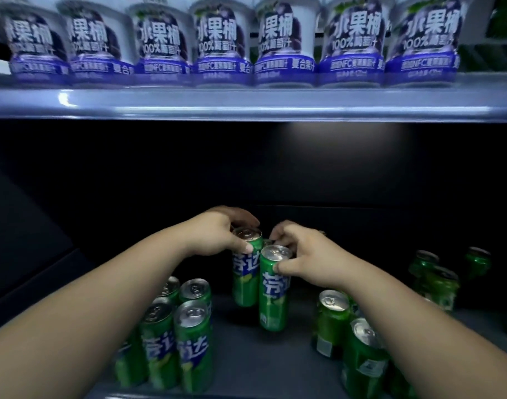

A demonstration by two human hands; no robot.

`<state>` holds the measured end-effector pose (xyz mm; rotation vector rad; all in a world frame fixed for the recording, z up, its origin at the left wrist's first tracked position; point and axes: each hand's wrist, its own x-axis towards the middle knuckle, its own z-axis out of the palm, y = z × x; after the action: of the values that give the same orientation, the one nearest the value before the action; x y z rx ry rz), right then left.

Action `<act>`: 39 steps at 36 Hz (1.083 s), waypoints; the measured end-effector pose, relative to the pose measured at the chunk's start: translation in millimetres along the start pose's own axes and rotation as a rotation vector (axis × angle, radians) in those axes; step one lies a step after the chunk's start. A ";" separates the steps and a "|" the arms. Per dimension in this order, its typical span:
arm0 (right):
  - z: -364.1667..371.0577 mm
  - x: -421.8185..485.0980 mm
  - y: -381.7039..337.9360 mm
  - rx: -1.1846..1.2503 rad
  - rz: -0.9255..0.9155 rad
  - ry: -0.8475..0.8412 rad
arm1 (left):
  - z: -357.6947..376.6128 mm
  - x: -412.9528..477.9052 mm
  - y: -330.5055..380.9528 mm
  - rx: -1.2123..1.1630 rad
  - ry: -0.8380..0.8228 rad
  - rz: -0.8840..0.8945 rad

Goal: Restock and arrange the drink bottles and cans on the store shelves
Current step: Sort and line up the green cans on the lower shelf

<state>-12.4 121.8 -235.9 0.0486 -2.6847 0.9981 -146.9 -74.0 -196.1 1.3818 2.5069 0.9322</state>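
Two tall green cans stand upright in the middle of the dark lower shelf point(246, 355). My left hand point(217, 233) grips the top of the farther green can point(245, 272), thumb on its front and fingers curled over the rim. My right hand point(304, 254) grips the top of the nearer green can point(273, 298), thumb against its side. The two cans touch side by side. Another can top shows just behind them, mostly hidden by my right hand.
Several green cans point(174, 335) cluster at the front left and more green cans point(347, 341) under my right forearm. Green bottles point(436, 277) stand at the right. The upper shelf point(246, 105) carries a row of purple-and-white juice bottles point(223, 44).
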 end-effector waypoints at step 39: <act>113.2 -62.6 -19.5 0.084 0.319 0.176 | 66.8 -23.7 -67.4 0.066 -0.002 -0.133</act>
<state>22.6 29.9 -322.2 -0.4422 -2.5351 1.1457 -155.7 -88.9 -292.3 1.2142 2.6127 0.8290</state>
